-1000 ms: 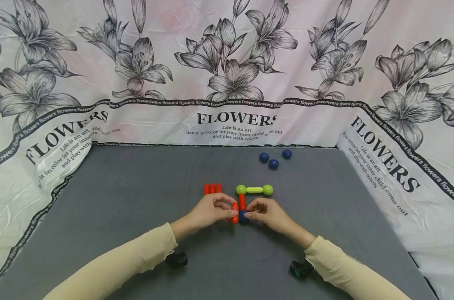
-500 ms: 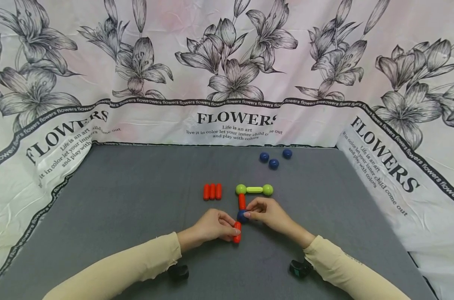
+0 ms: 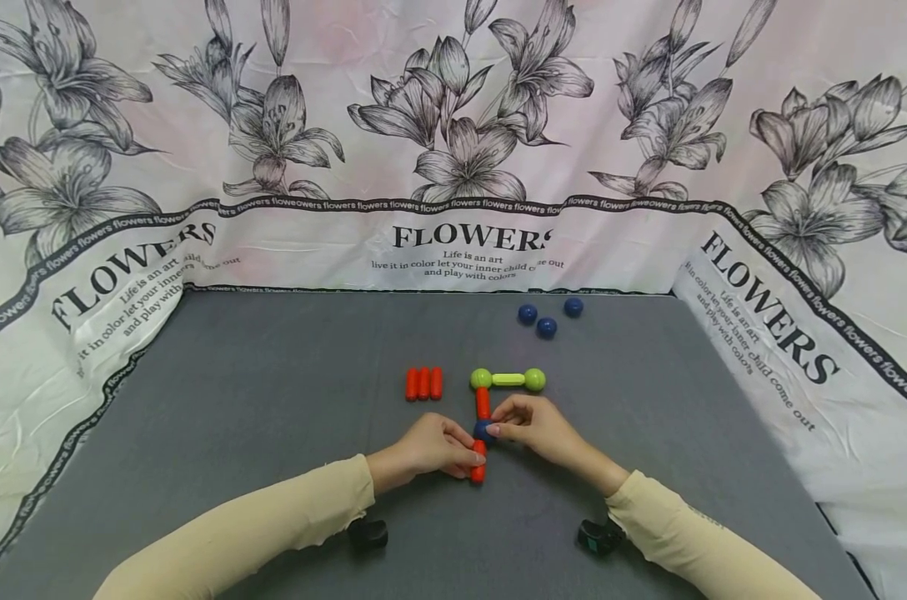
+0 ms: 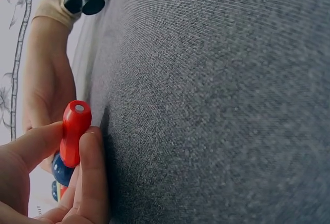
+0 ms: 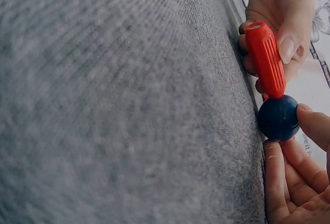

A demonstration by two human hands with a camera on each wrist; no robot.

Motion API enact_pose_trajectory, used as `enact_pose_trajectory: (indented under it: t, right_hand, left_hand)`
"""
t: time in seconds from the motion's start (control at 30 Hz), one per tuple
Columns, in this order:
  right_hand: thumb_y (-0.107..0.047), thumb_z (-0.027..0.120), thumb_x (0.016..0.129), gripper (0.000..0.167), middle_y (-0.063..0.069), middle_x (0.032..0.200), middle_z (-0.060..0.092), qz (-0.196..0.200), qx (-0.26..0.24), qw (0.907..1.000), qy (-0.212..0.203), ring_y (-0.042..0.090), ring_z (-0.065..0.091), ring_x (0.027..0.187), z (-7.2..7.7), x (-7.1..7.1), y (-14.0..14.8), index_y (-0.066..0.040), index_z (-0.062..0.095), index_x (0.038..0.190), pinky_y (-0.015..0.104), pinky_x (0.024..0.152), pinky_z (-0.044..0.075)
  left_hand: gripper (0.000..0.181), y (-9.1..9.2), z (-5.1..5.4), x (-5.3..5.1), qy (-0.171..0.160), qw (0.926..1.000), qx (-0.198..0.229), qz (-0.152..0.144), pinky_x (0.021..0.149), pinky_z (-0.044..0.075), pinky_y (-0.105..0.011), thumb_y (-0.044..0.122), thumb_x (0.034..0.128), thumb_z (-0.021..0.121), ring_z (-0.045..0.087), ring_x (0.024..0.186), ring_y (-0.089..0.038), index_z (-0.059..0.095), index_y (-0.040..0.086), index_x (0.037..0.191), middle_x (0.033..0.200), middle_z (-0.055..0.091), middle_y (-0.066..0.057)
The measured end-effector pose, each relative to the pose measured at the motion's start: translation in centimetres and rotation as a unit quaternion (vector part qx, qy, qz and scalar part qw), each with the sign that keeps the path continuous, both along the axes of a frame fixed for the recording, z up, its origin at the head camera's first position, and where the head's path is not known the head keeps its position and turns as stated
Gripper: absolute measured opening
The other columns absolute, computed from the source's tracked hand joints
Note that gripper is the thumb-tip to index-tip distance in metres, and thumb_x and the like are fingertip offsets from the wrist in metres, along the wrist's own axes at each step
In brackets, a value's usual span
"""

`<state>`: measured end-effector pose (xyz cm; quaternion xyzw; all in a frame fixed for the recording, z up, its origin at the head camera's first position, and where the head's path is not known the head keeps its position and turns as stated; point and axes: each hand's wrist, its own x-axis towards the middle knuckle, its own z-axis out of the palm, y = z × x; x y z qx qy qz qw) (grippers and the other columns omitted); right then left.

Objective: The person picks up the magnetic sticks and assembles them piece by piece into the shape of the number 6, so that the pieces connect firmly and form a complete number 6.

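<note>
My left hand [image 3: 433, 444] pinches a red ribbed magnetic rod [image 5: 266, 61] between thumb and fingers. The rod's far end meets a blue ball [image 5: 279, 118], which my right hand [image 3: 538, 427] holds between thumb and fingertips. A second red rod [image 3: 483, 403] runs from that ball up to a green ball [image 3: 480, 378]. From there a green rod [image 3: 508, 380] leads right to another green ball [image 3: 534, 380]. In the left wrist view the near tip of the held red rod [image 4: 76, 136] shows a small metal disc.
Three red rods [image 3: 424, 384] lie side by side left of the joined pieces. Farther back are three loose blue balls [image 3: 547, 327]. The grey tabletop [image 3: 273, 375] is bounded by a flower-printed cloth [image 3: 468, 242]. Each wrist wears a dark camera [image 3: 599, 537].
My left hand brought the red rod from beside the blue ball toward me, then slightly up and right until its end met the ball. My right hand stayed on the ball.
</note>
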<state>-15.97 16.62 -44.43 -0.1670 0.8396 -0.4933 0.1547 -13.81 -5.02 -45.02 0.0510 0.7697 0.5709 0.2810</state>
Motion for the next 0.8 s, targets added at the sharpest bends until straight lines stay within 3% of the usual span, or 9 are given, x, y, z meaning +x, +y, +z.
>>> enact_pose_trajectory:
  t: [0.23, 0.47, 0.8]
  right_hand:
    - [-0.019, 0.075, 0.088, 0.021, 0.014, 0.092, 0.072, -0.007, -0.004, 1.0000, 0.005, 0.004, 0.061, 0.070, -2.2, -1.0, 0.6, -0.004, 0.070, 0.102, 0.020, 0.061, 0.047]
    - [-0.024, 0.077, 0.087, 0.024, 0.013, 0.091, 0.073, -0.004, -0.006, 1.0000, 0.002, 0.008, 0.063, 0.072, -2.3, -0.9, 0.7, -0.005, 0.070, 0.100, 0.021, 0.062, 0.049]
    - [-0.018, 0.075, 0.088, 0.021, 0.016, 0.095, 0.073, -0.005, -0.007, 1.0000, 0.001, 0.007, 0.064, 0.075, -2.3, -0.9, 0.5, -0.004, 0.070, 0.103, 0.020, 0.066, 0.049]
  left_hand:
    - [0.019, 0.4, 0.1, -0.2, 0.002, 1.0000, -0.004, -0.004, 0.062, 0.061, -0.030, 0.014, 0.0809, 0.082, 0.069, 0.059, -0.011, 0.075, -0.001, 0.091, 0.078, 0.077, -0.013]
    - [0.018, 0.7, 0.1, -0.2, -0.019, 0.9998, 0.000, -0.008, 0.060, 0.061, -0.030, 0.017, 0.0818, 0.082, 0.069, 0.057, -0.012, 0.077, 0.001, 0.084, 0.072, 0.075, -0.012]
    - [0.016, 1.0, 0.0, -0.1, -0.015, 0.9998, 0.002, -0.011, 0.061, 0.061, -0.030, 0.016, 0.0830, 0.080, 0.071, 0.059, -0.014, 0.078, 0.000, 0.084, 0.073, 0.075, -0.014]
